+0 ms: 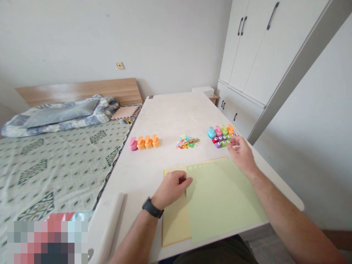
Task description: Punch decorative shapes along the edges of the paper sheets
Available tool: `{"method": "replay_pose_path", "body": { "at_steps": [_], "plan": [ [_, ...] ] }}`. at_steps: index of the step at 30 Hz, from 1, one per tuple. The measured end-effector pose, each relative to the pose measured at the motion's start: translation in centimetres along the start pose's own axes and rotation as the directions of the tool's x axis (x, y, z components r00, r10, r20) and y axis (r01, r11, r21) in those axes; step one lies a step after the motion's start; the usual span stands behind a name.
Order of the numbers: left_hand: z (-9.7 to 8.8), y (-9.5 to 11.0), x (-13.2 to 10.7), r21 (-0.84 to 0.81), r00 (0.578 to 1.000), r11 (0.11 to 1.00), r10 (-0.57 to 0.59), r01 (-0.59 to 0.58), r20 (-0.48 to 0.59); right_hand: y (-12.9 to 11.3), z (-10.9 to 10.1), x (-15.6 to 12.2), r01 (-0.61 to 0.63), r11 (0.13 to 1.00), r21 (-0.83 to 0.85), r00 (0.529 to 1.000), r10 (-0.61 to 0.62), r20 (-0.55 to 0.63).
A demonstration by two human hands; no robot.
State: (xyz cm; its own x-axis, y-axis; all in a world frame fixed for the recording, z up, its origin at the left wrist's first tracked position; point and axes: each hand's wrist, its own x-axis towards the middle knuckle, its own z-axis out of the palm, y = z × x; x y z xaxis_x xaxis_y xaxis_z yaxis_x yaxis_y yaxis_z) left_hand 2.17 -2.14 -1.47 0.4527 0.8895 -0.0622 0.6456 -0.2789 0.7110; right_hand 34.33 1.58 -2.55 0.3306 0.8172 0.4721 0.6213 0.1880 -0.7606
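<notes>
Curled over the yellow paper [176,223], my left hand [173,187] has its thumb at the left edge of a light green sheet [222,201]; nothing shows in its fingers. The green sheet overlaps the yellow paper and has a few small punched marks near its top edge. My right hand [242,154] reaches to the small craft punches [220,141] at the right, thumb and forefinger apart beside the nearest ones. Whether it touches one is hard to see. Larger punches [218,131] in blue, pink, green and orange stand just behind.
A pile of colourful paper cutouts [187,142] lies mid-table. One pink and several orange punches [145,142] stand in a row to the left. A long white device [107,223] lies at the table's left edge. Beyond are a bed [63,154] and a white cabinet [247,47].
</notes>
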Motion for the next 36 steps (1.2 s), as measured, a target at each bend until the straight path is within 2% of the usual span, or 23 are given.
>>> {"method": "replay_pose_path", "body": {
  "at_steps": [11, 36],
  "plan": [
    [0.15, -0.13, -0.07, -0.003, 1.0, 1.0, -0.008, 0.008, -0.001, 0.68, 0.33, 0.04, -0.008, 1.0, -0.008, 1.0, 0.008, -0.006],
    [0.11, 0.3, -0.21, -0.009, 1.0, 1.0, 0.008, -0.009, -0.008, 0.06, 0.28, -0.54, 0.011, 0.999, -0.033, 0.999, -0.01, 0.035]
  ]
}}
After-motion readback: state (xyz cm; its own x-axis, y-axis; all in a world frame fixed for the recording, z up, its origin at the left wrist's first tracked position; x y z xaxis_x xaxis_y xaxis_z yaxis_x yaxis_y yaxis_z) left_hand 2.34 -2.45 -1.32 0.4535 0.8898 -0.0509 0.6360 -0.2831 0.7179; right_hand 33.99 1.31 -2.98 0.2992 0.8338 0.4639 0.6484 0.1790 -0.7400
